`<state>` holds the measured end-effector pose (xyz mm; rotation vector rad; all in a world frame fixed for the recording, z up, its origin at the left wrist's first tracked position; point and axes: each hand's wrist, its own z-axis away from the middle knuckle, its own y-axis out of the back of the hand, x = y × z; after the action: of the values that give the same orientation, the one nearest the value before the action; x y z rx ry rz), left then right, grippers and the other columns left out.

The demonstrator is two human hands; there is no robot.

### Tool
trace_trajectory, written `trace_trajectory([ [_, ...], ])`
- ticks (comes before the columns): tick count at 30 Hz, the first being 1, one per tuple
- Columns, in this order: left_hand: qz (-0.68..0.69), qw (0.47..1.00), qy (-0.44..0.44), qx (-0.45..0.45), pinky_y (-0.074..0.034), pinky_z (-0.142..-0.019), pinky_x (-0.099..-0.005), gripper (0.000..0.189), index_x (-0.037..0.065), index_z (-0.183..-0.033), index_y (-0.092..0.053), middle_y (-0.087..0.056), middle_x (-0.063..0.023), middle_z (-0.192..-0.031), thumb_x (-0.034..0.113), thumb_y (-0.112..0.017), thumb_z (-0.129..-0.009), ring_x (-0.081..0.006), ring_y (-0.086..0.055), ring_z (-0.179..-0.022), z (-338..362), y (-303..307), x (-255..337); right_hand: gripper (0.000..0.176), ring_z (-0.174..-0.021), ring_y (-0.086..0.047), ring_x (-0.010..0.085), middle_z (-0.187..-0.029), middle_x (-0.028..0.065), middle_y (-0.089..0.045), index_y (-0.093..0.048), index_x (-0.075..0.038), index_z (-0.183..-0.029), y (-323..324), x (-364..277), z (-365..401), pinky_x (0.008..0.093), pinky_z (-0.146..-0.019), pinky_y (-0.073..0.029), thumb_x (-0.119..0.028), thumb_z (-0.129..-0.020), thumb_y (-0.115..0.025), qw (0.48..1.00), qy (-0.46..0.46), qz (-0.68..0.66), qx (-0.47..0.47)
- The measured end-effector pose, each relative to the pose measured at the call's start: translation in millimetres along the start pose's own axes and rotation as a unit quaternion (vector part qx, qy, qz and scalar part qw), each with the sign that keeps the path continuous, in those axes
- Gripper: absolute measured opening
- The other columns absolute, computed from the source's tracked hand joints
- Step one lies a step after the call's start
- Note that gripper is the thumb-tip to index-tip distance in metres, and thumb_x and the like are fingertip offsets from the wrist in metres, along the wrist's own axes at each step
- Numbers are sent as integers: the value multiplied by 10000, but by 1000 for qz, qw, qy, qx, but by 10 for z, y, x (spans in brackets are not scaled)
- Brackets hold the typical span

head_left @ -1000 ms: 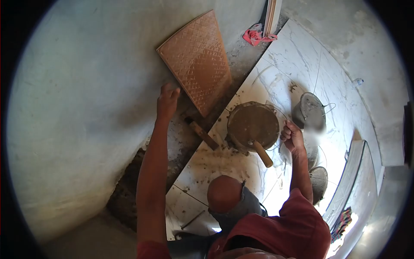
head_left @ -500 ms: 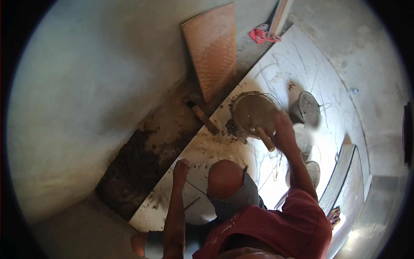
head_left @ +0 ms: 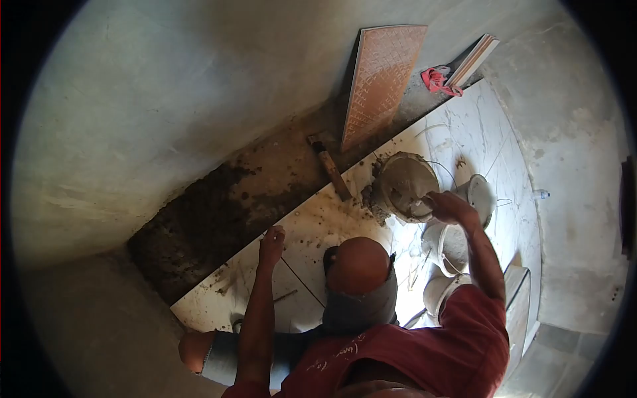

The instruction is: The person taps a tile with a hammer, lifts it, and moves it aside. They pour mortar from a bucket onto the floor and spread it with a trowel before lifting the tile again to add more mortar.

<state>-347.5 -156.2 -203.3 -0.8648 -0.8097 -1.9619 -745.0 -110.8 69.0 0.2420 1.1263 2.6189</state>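
Note:
My right hand [head_left: 451, 207] is closed round the handle of a trowel at the right rim of a mortar bucket [head_left: 391, 199]. The trowel blade [head_left: 408, 194] sits in the grey mix, and the handle is mostly covered by my fingers. My left hand [head_left: 272, 243] is closed, fingers pinched together, beside the edge of the laid white tiles [head_left: 308, 222]. Whether anything small is between those fingers I cannot make out. A hammer [head_left: 334, 174] with a wooden handle lies across the tile edge, its dark head over the rough strip.
Dark wet mortar [head_left: 192, 232] covers part of the strip along the wall. A large tile [head_left: 385, 79] leans there, back side outward. Beyond it are a red plastic bag [head_left: 436, 81] and narrow tile strips [head_left: 472, 61]. More buckets [head_left: 483, 199] stand at the right.
My right hand has come down from above the bucket and taken hold of the trowel handle. The trowel has turned within the mix. My left hand stays closed near the tile edge; the view has shifted.

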Motion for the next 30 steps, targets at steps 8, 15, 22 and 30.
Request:
trace_trajectory([
  [8, -10, 999, -27, -15, -455, -816, -356, 322, 56, -1112, -538, -600, -106, -1080, 290, -498, -895, -244, -580, -1006, -107, -83, -81, 405, -647, -631, 200, -845, 117, -645, -562, -31, -1114, 661, 285, 396, 328, -537, -518, -338, -850, -536, 962, -69, -221, -147],
  [15, 11, 1000, 11, -14, -457, -804, -339, 299, 65, -1082, -552, -613, -111, -1040, 290, -514, -889, -244, -598, -967, -140, -68, -182, 332, -499, -481, 107, -695, 19, -519, -559, -27, -1000, -384, 797, 810, 248, -419, -403, -74, -682, -642, 773, -62, -632, 2],
  [22, -19, 989, -140, 35, -457, -812, -326, 271, 54, -1029, -556, -625, -117, -981, 286, -508, -897, -257, -609, -955, -162, -127, -281, 637, -926, -540, 187, -1114, 80, -514, -402, -41, -1263, -1030, 1085, 81, 329, -744, -467, -187, -712, -687, 639, -25, -664, 387],
  [30, 20, 1000, 8, 23, -442, -836, -370, 276, 80, -1019, -553, -615, -137, -1008, 315, -493, -887, -286, -577, -999, -51, -5, -254, 261, -533, -492, 108, -814, 68, -558, -434, -105, -969, -493, 695, -365, 255, -457, -444, -140, -778, -609, 569, 43, -781, 255],
])
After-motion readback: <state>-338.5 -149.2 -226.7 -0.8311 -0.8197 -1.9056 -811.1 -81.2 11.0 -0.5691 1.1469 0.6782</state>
